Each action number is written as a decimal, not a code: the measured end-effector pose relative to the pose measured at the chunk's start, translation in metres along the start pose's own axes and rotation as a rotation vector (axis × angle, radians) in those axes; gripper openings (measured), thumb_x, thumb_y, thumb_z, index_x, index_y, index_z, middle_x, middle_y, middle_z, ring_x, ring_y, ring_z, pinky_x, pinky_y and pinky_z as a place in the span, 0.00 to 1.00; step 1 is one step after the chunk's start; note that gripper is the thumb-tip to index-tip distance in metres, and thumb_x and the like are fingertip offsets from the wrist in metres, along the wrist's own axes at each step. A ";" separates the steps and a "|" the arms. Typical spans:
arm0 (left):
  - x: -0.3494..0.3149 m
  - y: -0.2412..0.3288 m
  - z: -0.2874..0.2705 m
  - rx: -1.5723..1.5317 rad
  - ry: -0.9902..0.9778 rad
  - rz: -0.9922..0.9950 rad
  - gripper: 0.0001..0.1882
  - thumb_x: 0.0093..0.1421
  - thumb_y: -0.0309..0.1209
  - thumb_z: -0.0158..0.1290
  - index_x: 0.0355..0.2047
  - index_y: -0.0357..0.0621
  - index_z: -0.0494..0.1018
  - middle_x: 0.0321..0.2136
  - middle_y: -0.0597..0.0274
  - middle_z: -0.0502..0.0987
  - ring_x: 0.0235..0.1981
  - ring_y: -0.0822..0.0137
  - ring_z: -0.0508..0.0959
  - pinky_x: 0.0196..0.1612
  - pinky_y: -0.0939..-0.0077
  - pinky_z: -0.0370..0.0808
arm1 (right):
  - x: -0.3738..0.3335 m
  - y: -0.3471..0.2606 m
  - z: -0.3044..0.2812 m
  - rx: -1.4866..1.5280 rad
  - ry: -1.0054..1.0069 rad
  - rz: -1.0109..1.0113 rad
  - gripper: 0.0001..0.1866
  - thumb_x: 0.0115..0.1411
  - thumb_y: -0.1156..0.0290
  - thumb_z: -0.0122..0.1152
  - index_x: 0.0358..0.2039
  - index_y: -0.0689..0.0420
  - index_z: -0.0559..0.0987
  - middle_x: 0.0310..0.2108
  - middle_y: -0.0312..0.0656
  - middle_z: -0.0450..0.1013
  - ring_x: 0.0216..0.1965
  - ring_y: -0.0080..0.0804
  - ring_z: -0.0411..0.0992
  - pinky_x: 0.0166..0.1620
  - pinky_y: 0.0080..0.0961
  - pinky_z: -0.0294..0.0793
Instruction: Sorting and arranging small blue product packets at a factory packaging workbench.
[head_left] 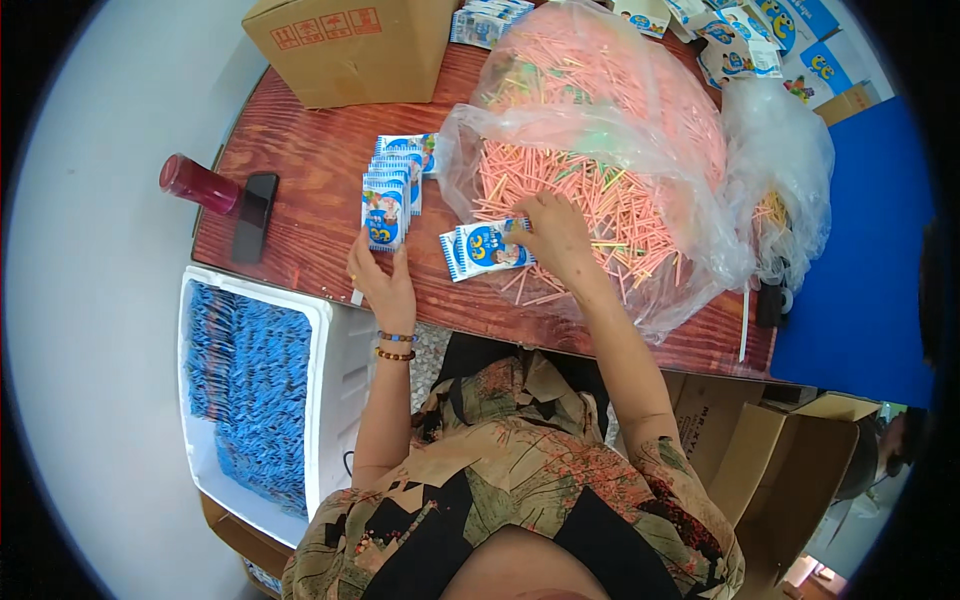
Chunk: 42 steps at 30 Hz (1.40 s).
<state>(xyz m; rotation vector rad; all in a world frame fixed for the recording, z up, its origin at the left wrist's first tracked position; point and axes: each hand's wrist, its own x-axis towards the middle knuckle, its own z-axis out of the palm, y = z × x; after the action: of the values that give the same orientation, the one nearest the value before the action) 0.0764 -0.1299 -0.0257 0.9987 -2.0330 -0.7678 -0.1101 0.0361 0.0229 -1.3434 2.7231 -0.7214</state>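
Small blue-and-white packets (385, 205) lie overlapped in a stack on the table, left of the middle. My left hand (385, 285) has its thumb and fingers closed about the stack's near end. To the right, two more blue-and-white packets (485, 248) overlap at a slant beside the stick pile. My right hand (556, 235) is closed at the right end of the upper one, thumb against it and fingers curled. What lies under those fingers is partly hidden. Behind that hand, many thin pink sticks (640, 215), with some yellow and green, fill a large clear plastic bag (462, 150).
A white foam box (325, 400) full of blue packets stands at the left. On the table (320, 130) are a phone (256, 217), a dark red bottle (198, 184) and a cardboard box (350, 50). A smaller plastic bag (790, 150) sits right. Open cartons (800, 470) stand below.
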 end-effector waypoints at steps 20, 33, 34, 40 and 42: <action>0.008 0.065 0.042 -0.493 -0.223 0.061 0.17 0.57 0.23 0.58 0.48 0.39 0.73 0.41 0.63 0.75 0.46 0.73 0.73 0.48 0.77 0.70 | -0.001 0.017 -0.001 0.563 0.200 -0.120 0.06 0.56 0.68 0.60 0.30 0.53 0.83 0.33 0.37 0.77 0.39 0.34 0.73 0.44 0.33 0.66; 0.007 0.074 0.039 -0.865 -0.533 -0.225 0.06 0.61 0.26 0.57 0.36 0.37 0.77 0.32 0.68 0.79 0.29 0.82 0.75 0.31 0.87 0.72 | -0.013 0.012 -0.009 1.216 -0.012 0.090 0.06 0.59 0.73 0.62 0.34 0.61 0.81 0.28 0.33 0.76 0.32 0.18 0.72 0.35 0.18 0.72; 0.006 0.076 0.039 -0.940 -0.519 -0.278 0.06 0.61 0.26 0.57 0.37 0.37 0.77 0.31 0.68 0.79 0.29 0.82 0.75 0.31 0.87 0.73 | -0.016 0.011 -0.010 1.216 -0.011 0.090 0.06 0.59 0.73 0.62 0.34 0.61 0.81 0.28 0.33 0.76 0.32 0.18 0.72 0.35 0.18 0.72; -0.013 0.098 0.036 -1.086 -0.512 -0.423 0.07 0.62 0.26 0.56 0.39 0.36 0.77 0.30 0.68 0.79 0.28 0.81 0.77 0.32 0.86 0.75 | -0.035 0.005 -0.011 1.365 -0.012 0.226 0.05 0.58 0.76 0.63 0.35 0.61 0.80 0.29 0.33 0.77 0.31 0.15 0.72 0.35 0.15 0.72; -0.017 0.099 0.036 -1.065 -0.503 -0.441 0.08 0.62 0.27 0.56 0.39 0.36 0.78 0.30 0.68 0.80 0.27 0.81 0.77 0.31 0.86 0.76 | -0.038 0.004 -0.009 1.315 0.041 0.269 0.04 0.59 0.76 0.63 0.35 0.61 0.81 0.29 0.33 0.77 0.30 0.14 0.72 0.34 0.14 0.72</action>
<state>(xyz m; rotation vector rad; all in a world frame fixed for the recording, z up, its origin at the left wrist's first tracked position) 0.0152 -0.0578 0.0231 0.6141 -1.3587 -2.1938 -0.0913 0.0703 0.0225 -0.5822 1.5966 -1.9261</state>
